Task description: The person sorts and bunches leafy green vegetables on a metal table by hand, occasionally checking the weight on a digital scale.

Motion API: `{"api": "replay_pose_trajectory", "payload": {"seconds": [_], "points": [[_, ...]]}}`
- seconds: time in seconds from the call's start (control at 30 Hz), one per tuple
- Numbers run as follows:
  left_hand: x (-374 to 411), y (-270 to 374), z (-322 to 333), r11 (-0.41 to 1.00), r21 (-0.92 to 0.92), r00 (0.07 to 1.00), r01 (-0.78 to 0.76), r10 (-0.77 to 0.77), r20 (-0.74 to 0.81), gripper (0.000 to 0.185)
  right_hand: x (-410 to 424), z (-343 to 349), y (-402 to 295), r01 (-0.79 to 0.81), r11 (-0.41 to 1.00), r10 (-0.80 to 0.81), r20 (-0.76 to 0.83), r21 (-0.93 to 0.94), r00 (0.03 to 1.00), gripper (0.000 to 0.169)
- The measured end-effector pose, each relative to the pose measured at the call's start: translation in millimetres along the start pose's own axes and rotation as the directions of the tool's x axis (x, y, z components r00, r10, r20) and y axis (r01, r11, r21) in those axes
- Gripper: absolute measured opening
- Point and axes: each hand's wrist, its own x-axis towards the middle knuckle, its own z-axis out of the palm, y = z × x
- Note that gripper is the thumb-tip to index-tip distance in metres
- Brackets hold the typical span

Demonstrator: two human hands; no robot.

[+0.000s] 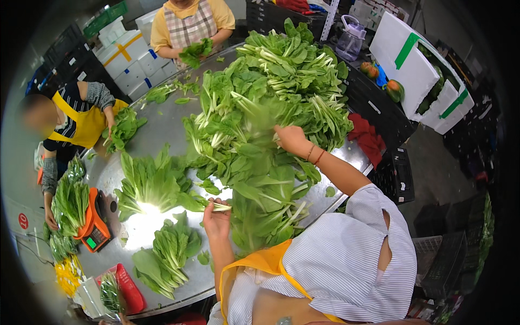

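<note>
My left hand (216, 219) pinches the pale stem end of a leafy green stalk (199, 202), whose leaves point left over the steel table. My right hand (292, 140) is at the near side of a large heap of leafy greens (227, 109). Greens by its fingertips are motion-blurred, so its hold on them is unclear. Between my arms, close to my apron (260, 258), lies a loose spread of greens (268, 203). Left of my left hand are an upright-fanned bunch (150, 180) and a smaller bunch (170, 256) with stems towards me.
A person in a yellow apron (83, 126) handles greens beside an orange scale (94, 227) at left. Another person in a checked apron (191, 22) holds greens across the table (162, 115). A red scoop (129, 290), a red cloth (365, 138) and black crates (392, 174) flank the table.
</note>
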Motion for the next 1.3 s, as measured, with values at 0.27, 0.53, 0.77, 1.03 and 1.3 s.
{"api": "replay_pose_trajectory", "payload": {"seconds": [0.27, 0.53, 0.77, 1.03, 1.3], "points": [[3, -18, -1, 0.995, 0.04, 0.995, 0.095, -0.094, -0.018, 0.013, -34, -77, 7, -0.142, 0.957, 0.204, -0.239, 0.252, 0.949, 0.041], [-1, -33, 8, 0.981, 0.085, 0.973, 0.174, -0.185, 0.139, 0.016, -66, -103, -20, 0.127, 0.404, 0.425, -0.309, 0.906, 0.851, 0.025], [-11, -45, 33, 0.966, 0.246, 0.979, 0.074, -0.118, 0.167, 0.023, -66, -85, -89, -0.035, -0.13, 0.025, 0.039, 0.991, 0.999, 0.027], [-12, -28, 45, 0.952, 0.304, 0.994, -0.045, 0.012, 0.112, 0.035, -73, -61, -159, -0.057, 0.217, -0.263, 0.115, 0.974, 0.958, 0.036], [-3, -20, 26, 0.975, 0.216, 0.996, -0.057, 0.042, 0.074, 0.029, -70, -66, -165, 0.008, 0.596, -0.381, 0.274, 0.803, 0.883, 0.052]]}}
